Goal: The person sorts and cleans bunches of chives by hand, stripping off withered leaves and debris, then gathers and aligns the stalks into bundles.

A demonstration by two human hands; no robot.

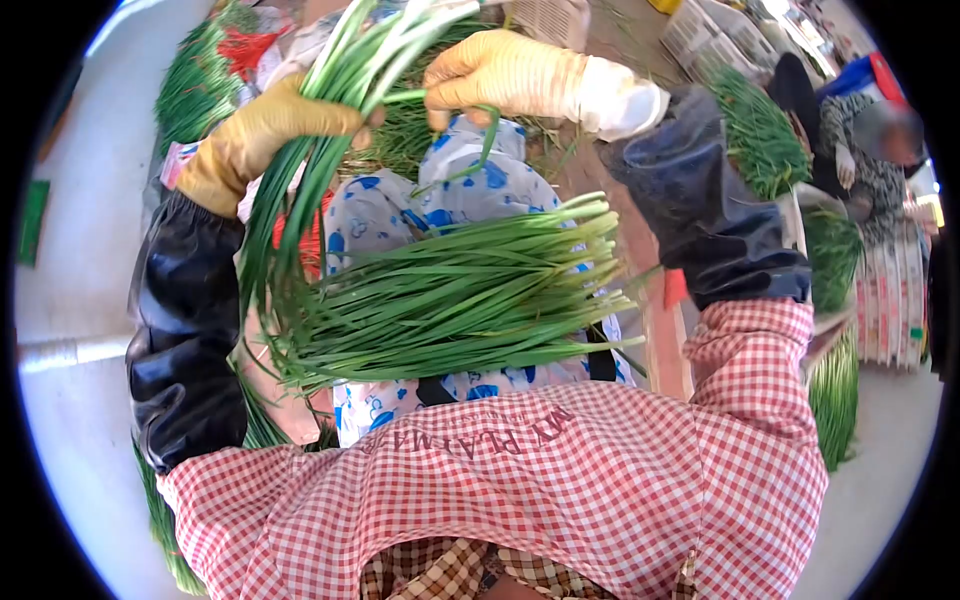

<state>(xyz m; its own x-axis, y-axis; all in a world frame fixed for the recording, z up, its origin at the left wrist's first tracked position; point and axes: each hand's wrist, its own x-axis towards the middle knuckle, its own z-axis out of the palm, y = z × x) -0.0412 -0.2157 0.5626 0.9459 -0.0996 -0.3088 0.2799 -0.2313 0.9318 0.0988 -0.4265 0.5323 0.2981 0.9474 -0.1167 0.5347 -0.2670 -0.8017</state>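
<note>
**Bunch in the left grip, thin stalk at the right**

The left grip (pixel 240 140), in a yellow glove, is wrapped around a bunch of green stalks (pixel 335 110), whose pale ends point up and away from the wearer while the leaves droop down beside the dark left sleeve (pixel 190 330). The right grip (pixel 500 75), gloved likewise, is narrow, its fingertips drawn together on a thin stalk (pixel 405 97) at the edge of that bunch; the fingers overlap it, so it may be one stalk or a few.

A larger bunch (pixel 470 290) lies sideways across the lap, over an apron (pixel 372 215) with blue print. Its pale ends point towards the right arm, and its leaf tips meet the drooping leaves.

Loose greens (pixel 400 145) lie beyond the knees. Farther off, a green heap (pixel 190 95) sits on the left near red strands (pixel 250 50), and another pile (pixel 755 130) on the right, near a co-worker (pixel 872 170) in patterned clothing.
</note>
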